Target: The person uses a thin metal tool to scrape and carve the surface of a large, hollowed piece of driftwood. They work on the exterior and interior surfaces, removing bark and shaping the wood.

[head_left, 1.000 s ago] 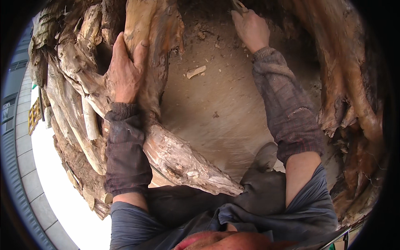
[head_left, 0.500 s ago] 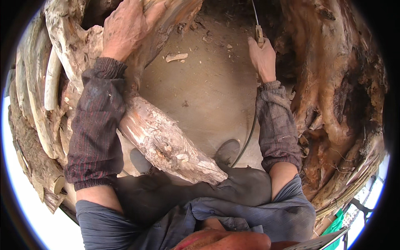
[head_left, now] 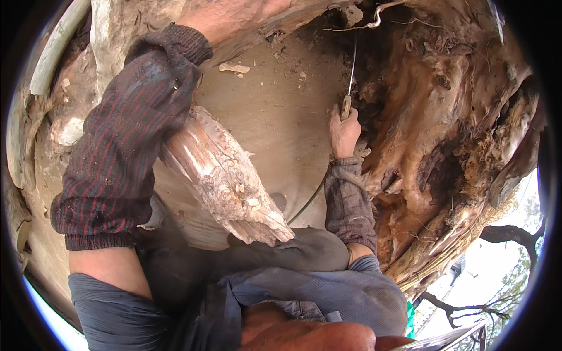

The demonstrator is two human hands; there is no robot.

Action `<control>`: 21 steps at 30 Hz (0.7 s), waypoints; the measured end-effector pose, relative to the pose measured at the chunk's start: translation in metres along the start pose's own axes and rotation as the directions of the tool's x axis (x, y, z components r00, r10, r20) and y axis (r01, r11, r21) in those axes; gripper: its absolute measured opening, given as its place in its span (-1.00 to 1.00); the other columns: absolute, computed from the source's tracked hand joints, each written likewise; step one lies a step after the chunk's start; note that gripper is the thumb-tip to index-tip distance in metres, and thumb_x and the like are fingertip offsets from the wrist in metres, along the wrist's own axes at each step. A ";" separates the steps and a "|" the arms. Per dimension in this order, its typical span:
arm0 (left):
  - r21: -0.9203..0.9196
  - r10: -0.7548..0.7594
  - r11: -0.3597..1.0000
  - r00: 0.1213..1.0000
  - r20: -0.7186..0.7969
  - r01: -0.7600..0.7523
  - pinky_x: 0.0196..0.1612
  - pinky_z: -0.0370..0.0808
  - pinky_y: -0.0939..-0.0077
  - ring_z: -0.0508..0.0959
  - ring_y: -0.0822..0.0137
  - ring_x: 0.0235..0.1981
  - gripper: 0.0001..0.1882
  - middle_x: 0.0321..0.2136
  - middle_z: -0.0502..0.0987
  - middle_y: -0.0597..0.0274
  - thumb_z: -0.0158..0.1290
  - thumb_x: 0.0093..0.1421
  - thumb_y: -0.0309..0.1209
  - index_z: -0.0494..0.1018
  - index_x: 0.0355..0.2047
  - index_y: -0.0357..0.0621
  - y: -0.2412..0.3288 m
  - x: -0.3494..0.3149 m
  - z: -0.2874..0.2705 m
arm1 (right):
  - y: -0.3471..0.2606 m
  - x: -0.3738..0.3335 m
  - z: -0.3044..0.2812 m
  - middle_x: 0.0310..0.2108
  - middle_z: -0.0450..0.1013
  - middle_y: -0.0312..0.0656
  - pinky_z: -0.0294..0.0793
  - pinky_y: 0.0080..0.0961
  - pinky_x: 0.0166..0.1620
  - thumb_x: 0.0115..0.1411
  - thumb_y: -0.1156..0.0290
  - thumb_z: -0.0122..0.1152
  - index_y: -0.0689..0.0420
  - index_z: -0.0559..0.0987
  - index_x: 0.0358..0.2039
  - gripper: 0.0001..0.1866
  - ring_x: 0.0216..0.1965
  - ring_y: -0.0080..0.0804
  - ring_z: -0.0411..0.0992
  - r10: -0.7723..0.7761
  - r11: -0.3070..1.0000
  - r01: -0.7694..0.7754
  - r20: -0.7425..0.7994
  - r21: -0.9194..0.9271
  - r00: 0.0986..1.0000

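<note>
My right hand [head_left: 345, 133] is closed around the handle of an air blow gun [head_left: 346, 105] with a long, thin metal nozzle. The nozzle points away from me into a dark hollow beside the large brown root mass [head_left: 421, 140]. A dark hose [head_left: 307, 203] shows beside my right forearm. My left hand [head_left: 246, 14] reaches across the top of the view, over the pale wood at the upper left; its fingers are out of sight. Below my left sleeve, a rough, broken wood stub [head_left: 225, 175] juts toward my knees.
Dusty ground [head_left: 269, 128] lies between the wood masses, with a small wood chip [head_left: 234, 68] on it. A thin, bent root [head_left: 374, 22] hangs over the hollow. Pale branches [head_left: 58, 50] stand at the left. Tree limbs [head_left: 515, 236] show outside at the right.
My left arm has swung up and rightward, its hand now largely beyond the top edge. My right hand, still gripping the blow gun, appears lower and further left. The whole view has shifted.
</note>
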State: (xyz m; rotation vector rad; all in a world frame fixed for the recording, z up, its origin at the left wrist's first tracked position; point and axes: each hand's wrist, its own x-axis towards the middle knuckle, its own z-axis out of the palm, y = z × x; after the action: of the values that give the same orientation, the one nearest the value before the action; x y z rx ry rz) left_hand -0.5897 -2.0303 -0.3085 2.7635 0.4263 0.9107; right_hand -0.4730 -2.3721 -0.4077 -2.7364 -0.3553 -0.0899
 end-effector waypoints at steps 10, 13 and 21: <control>-0.076 0.002 0.997 1.000 -0.017 -0.003 -0.12 0.48 0.16 0.56 0.05 -0.20 -0.50 -0.30 0.52 -0.01 0.04 0.28 -0.01 0.38 -0.11 -0.26 -0.007 0.002 -0.008 | -0.024 -0.016 -0.033 -0.42 0.56 0.27 0.53 -0.01 -0.20 0.25 0.06 0.24 0.32 0.55 -0.20 -0.52 -0.30 0.27 0.56 0.071 0.983 -0.080 -0.059 -0.164 0.996; -0.110 -0.004 0.994 0.998 -0.060 -0.003 -0.12 0.48 0.15 0.56 0.04 -0.20 -0.51 -0.30 0.52 -0.02 0.05 0.27 -0.02 0.38 -0.13 -0.25 -0.007 0.000 -0.005 | -0.019 -0.024 -0.037 -0.39 0.56 0.28 0.53 0.00 -0.16 0.25 0.03 0.22 0.32 0.55 -0.17 -0.50 -0.27 0.28 0.56 0.102 0.969 -0.113 -0.062 -0.220 0.993; -0.195 -0.081 0.977 0.996 0.029 0.086 -0.10 0.47 0.08 0.56 -0.02 -0.19 -0.53 -0.27 0.53 -0.06 0.06 0.24 -0.02 0.40 -0.17 -0.25 -0.010 0.003 -0.006 | -0.021 -0.030 -0.058 -0.37 0.56 0.29 0.52 0.02 -0.14 0.23 0.00 0.22 0.31 0.56 -0.23 -0.49 -0.25 0.28 0.56 0.104 0.948 -0.103 -0.013 -0.300 0.995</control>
State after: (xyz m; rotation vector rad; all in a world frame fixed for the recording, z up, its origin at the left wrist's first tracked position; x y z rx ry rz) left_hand -0.5935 -2.0193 -0.3047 2.5543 0.4215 0.8547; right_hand -0.5080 -2.3816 -0.3499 -3.0513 -0.2121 -0.1210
